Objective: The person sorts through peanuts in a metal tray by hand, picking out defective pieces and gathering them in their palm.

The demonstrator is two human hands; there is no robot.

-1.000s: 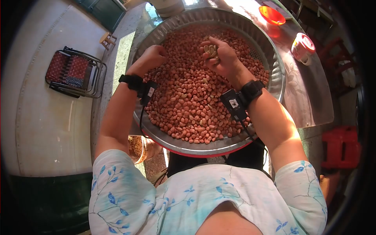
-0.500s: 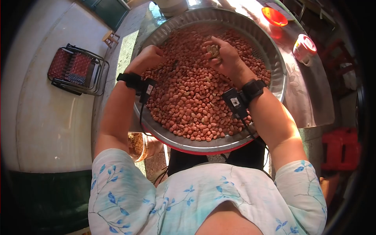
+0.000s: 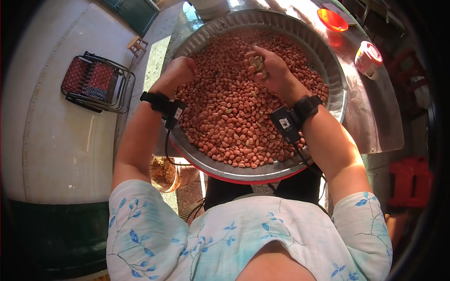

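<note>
A wide round metal tray (image 3: pixel 225 171) holds a layer of reddish-skinned peanuts (image 3: pixel 234 117). My right hand (image 3: pixel 274 72) is above the right part of the peanuts, palm turned up, its fingers curled round several pale greenish-brown nuts (image 3: pixel 257 64). Over the left rim of the tray is my left hand (image 3: pixel 180 71), its fingers bent and pressed together at the edge of the peanuts; whatever they hold, if anything, is hidden. Each wrist wears a black strap with a small cabled device.
On the table (image 3: pixel 375 117) stand an orange-red bowl (image 3: pixel 333 20), a lidded mug (image 3: pixel 367 60) and a pale container (image 3: pixel 209 7). A folded chair (image 3: pixel 96 83) and wooden stool (image 3: pixel 137 46) are at left. A clear container (image 3: pixel 171 174) sits below the tray; a red stool (image 3: pixel 408 180) is at right.
The view has shifted slightly, so the tray and table sit a little further right. My left hand has shifted slightly relative to the tray. My right hand keeps its nuts.
</note>
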